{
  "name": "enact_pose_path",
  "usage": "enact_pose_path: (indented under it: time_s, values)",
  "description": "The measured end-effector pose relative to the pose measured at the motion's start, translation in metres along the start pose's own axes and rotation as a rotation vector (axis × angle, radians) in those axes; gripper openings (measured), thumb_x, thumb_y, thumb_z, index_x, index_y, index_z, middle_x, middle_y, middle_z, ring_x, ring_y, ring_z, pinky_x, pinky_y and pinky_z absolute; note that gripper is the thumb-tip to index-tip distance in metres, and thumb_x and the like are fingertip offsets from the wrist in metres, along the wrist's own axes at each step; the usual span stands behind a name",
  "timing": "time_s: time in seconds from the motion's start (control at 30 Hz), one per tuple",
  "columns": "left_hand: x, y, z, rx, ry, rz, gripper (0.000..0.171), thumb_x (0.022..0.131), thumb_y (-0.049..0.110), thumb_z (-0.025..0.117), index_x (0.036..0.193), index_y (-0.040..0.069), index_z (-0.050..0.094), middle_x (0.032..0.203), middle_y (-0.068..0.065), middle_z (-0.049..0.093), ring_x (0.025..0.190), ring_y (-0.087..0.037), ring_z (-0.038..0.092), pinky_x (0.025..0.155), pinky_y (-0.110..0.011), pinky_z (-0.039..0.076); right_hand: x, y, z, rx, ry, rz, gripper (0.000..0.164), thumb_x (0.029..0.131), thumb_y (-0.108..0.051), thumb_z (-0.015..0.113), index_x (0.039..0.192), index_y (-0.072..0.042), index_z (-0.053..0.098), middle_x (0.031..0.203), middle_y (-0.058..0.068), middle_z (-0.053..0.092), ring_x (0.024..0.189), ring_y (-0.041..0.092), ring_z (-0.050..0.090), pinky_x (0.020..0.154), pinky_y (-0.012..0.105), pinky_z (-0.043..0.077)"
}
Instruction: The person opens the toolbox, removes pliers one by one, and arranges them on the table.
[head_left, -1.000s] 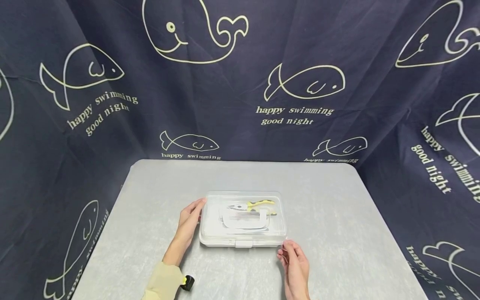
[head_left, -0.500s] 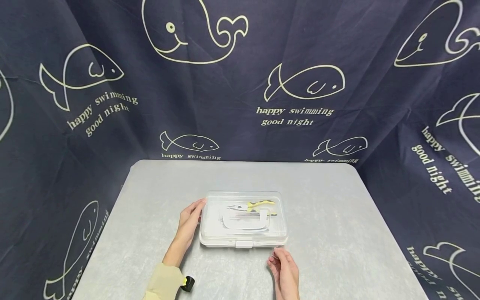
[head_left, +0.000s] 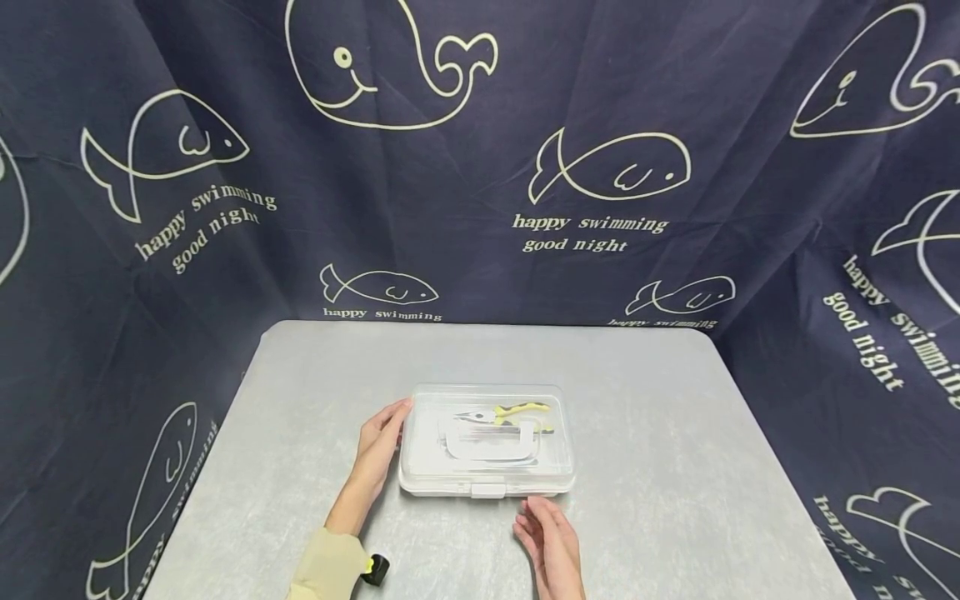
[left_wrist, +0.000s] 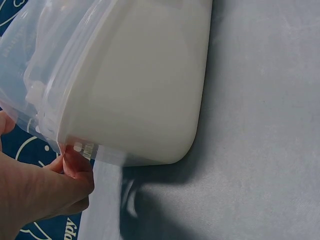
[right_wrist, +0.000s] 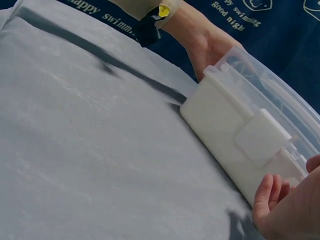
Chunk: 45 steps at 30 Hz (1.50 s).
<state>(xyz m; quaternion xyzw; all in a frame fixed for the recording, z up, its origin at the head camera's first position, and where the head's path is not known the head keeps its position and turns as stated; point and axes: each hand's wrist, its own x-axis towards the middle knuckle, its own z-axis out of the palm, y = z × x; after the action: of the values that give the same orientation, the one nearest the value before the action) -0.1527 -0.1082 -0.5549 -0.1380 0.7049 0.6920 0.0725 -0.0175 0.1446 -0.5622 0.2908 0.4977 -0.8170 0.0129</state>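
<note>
On the pale tabletop (head_left: pixel 675 450), near its middle, a white box (head_left: pixel 442 485) is sitting with its latch (head_left: pixel 488 490) facing the person, presumably so that the fastening is lying within easy reach. Its clear lid (head_left: pixel 487 470) is covering the base, and a pair of pliers (head_left: pixel 484 414) with yellow-and-black grips is showing through it. Over the lid, the white handle (head_left: pixel 491 452) is lying folded down, probably to keep the top low. At the box's left end, the left hand (head_left: pixel 381 435) is gripping the far corner, its fingers bending round the rim; that hold is likely serving as a brace against sliding or turning. Just in front of the box, right of the latch, the right hand (head_left: pixel 549 535) is hovering with fingers loosely bent, apparently holding nothing; whether a fingertip is touching the front wall, I cannot tell. Its position is leaving the latch uncovered.
</note>
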Motion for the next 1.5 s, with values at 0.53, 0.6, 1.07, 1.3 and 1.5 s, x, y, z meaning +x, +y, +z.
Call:
enact_pose_path:
  time_s: [0.53, 0.6, 1.07, 1.3, 1.5]
  values:
    - [-0.001, 0.0, 0.0, -0.004, -0.008, 0.01, 0.062, 0.1, 0.051, 0.062, 0.145, 0.007, 0.057, 0.131, -0.01, 0.06, 0.107, -0.018, 0.054, 0.085, -0.025, 0.047, -0.003, 0.002, 0.01, -0.013, -0.109, 0.063, 0.011, 0.101, -0.018, 0.067, 0.103, -0.008, 0.065, 0.101, 0.003, 0.071, 0.086, 0.009, 0.067, 0.085, 0.027, 0.058]
    - [-0.002, 0.0, 0.0, -0.007, -0.01, 0.008, 0.063, 0.1, 0.052, 0.062, 0.145, 0.008, 0.057, 0.13, -0.009, 0.06, 0.107, -0.018, 0.054, 0.085, -0.025, 0.046, -0.003, 0.003, 0.011, -0.022, -0.109, 0.065, 0.012, 0.1, -0.019, 0.068, 0.104, -0.007, 0.065, 0.101, 0.003, 0.071, 0.086, 0.009, 0.067, 0.085, 0.027, 0.058]
    - [-0.002, 0.001, 0.0, -0.003, -0.013, 0.02, 0.062, 0.101, 0.05, 0.061, 0.145, 0.007, 0.056, 0.131, -0.011, 0.06, 0.106, -0.018, 0.054, 0.084, -0.025, 0.047, -0.001, 0.009, 0.02, -0.07, -0.146, 0.091, 0.022, 0.101, -0.024, 0.068, 0.11, -0.005, 0.063, 0.102, 0.002, 0.07, 0.084, 0.009, 0.066, 0.081, 0.027, 0.058]
    - [-0.002, 0.001, -0.001, 0.002, -0.001, 0.021, 0.062, 0.101, 0.05, 0.061, 0.145, 0.007, 0.057, 0.131, -0.01, 0.061, 0.104, -0.017, 0.055, 0.082, -0.024, 0.047, 0.002, 0.011, 0.022, -0.082, -0.146, 0.112, 0.032, 0.101, -0.03, 0.068, 0.116, -0.002, 0.062, 0.103, 0.003, 0.068, 0.084, 0.01, 0.064, 0.08, 0.028, 0.059]
    - [-0.002, 0.001, 0.0, -0.004, -0.01, 0.022, 0.062, 0.101, 0.05, 0.061, 0.145, 0.006, 0.056, 0.135, -0.011, 0.06, 0.102, -0.018, 0.054, 0.083, -0.025, 0.047, 0.003, 0.011, 0.024, -0.097, -0.159, 0.128, 0.045, 0.1, -0.037, 0.069, 0.121, 0.001, 0.059, 0.104, 0.004, 0.067, 0.087, 0.011, 0.064, 0.081, 0.028, 0.058]
